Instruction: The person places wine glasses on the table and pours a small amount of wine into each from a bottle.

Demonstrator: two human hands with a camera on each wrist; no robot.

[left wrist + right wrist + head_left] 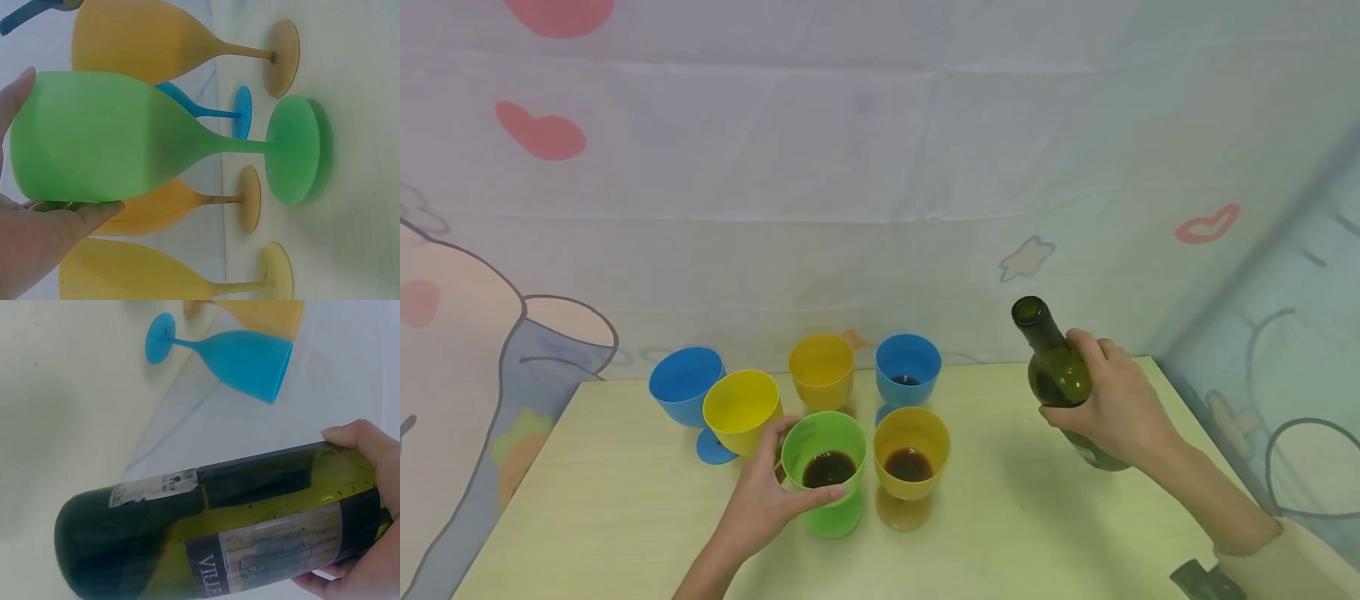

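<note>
Left fingers (816, 499) grip green goblet (823, 437) near five others (917, 435); right fingers (1086, 348) clasp bottle (1060, 377).

Green btl (219, 519) – main lbl (281, 544) reads "VILL…" – torn upper lbl (159, 489) too blurry.

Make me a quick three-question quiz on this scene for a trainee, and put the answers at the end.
1. Which hand grips the green goblet: (a) left, (b) right, (c) both?
2. True or false: the bottle stands upright, untouched.
3. In the head view, how many goblets show dark liquid inside?

Key:
1. (a), the left hand.
2. False; the right hand holds it, tilted.
3. Three: the green goblet, the front orange goblet and the right-hand blue goblet.
</note>
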